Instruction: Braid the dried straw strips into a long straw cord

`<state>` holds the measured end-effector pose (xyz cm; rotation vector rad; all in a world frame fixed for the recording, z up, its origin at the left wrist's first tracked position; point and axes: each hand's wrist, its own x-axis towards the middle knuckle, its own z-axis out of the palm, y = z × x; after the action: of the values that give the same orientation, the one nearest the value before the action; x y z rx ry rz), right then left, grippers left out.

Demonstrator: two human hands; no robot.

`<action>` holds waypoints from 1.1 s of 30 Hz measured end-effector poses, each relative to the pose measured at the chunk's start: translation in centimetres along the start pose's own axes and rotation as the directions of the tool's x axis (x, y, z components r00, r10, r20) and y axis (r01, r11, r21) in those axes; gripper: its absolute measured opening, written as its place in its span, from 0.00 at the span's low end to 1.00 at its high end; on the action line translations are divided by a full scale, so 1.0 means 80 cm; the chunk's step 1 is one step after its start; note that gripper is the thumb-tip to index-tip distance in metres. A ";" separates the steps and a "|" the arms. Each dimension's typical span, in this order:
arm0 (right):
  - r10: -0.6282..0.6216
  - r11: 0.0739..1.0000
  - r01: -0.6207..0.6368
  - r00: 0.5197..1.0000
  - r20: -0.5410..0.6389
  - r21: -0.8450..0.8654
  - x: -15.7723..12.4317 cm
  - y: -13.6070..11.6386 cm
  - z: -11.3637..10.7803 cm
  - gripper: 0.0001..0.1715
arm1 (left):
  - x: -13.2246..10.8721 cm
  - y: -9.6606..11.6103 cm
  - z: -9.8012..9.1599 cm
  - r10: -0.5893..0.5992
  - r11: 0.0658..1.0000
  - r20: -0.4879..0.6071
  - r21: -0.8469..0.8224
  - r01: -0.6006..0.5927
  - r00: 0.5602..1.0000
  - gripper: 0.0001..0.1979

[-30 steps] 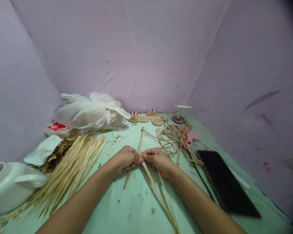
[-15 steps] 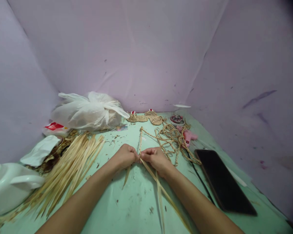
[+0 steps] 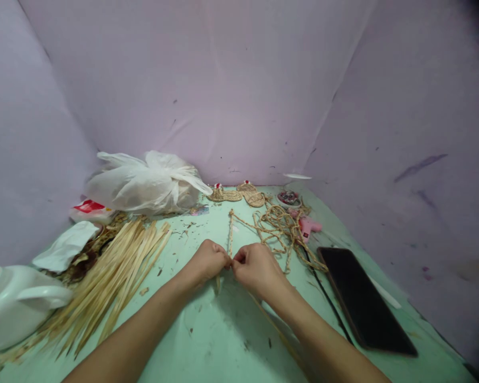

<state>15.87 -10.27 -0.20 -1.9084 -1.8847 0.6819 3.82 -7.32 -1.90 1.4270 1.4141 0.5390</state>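
My left hand (image 3: 208, 260) and my right hand (image 3: 254, 267) meet at the middle of the green table (image 3: 223, 340), both pinched closed on the near end of a thin plaited straw cord (image 3: 231, 230) that runs away from me. Loose straw strips trail from the pinch under my right forearm, mostly hidden; a short end (image 3: 218, 285) shows below my left hand. The cord leads on into a tangled pile of braided straw rope (image 3: 281, 226).
A bundle of straw strips (image 3: 115, 271) lies at the left, beside a white pot (image 3: 11, 303) and crumpled tissue (image 3: 66, 246). A white plastic bag (image 3: 147, 181), two small woven sandals (image 3: 239, 193), a pink glue gun (image 3: 308, 225) and a dark phone (image 3: 365, 298) are around.
My right hand has rolled over to the left, covering the loose strips that earlier fanned out toward me. Both hands stay pinched at the same spot on the cord.
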 end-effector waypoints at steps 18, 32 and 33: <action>-0.060 0.958 0.075 0.996 -0.063 0.276 0.000 -0.002 -0.018 0.10 | -0.001 0.002 -0.026 -0.039 0.992 0.187 -0.110 0.061 0.981 0.02; 0.134 0.745 -0.300 0.943 0.306 0.595 0.021 0.009 0.043 0.12 | 0.009 -0.011 -0.023 0.017 0.999 0.218 0.043 -0.027 0.976 0.05; 0.132 0.782 -0.258 0.958 0.253 0.567 0.024 0.012 0.046 0.12 | 0.009 -0.010 -0.023 0.012 0.995 0.177 0.098 -0.030 0.984 0.04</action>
<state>14.51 -8.64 -3.95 -1.6580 -1.3322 1.3951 2.02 -6.23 -2.13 1.5324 1.3012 0.3492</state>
